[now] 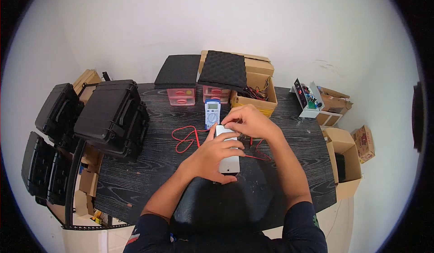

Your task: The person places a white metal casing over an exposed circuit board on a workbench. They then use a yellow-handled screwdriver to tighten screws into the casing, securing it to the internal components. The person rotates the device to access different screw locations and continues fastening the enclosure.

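Observation:
A long white case with rounded corners (228, 164) lies on the dark wood-grain table in front of me, a small dark round spot at its near end. My left hand (212, 156) holds it, fingers laid across its top and thumb at its near end. At the far end, the fingers of my right hand (248, 121) are pinched together by a dark edge of the case. What they grip there, if anything, is hidden. Just beyond stands a blue and white digital multimeter (212, 112). Red test leads (184, 140) curl out on both sides of the case.
Behind the multimeter, pink-fronted drawer units (181, 96) carry black foam sheets (178, 71). A cardboard box of cables (256, 100) stands beside them. Black hard cases (106, 117) line the left; an open-framed circuit unit (309, 100) and an open carton (346, 151) are at right.

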The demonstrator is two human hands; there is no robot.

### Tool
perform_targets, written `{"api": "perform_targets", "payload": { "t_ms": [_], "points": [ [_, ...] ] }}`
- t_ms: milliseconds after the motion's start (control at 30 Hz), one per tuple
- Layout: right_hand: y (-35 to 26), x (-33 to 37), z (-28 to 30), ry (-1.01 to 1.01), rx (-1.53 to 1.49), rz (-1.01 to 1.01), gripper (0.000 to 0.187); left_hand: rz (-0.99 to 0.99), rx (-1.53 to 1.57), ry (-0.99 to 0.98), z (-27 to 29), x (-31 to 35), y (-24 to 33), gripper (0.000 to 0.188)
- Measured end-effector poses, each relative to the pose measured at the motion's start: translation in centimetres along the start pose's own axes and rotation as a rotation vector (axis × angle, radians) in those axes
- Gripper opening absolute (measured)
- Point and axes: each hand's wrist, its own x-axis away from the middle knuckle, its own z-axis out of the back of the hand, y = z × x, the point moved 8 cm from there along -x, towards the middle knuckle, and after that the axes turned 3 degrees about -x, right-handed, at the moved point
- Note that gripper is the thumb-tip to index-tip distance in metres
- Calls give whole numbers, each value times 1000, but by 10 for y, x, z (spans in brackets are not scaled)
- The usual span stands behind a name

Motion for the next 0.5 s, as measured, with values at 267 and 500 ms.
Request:
{"api": "perform_targets", "payload": {
  "t_ms": [267, 500],
  "points": [
    [1, -7, 0, -56, -37, -143, 16, 18, -16, -22, 1, 1, 1, 72],
    [2, -3, 4, -50, -83, -84, 16, 203, 131, 137, 43, 15, -13, 129]
  ]
}}
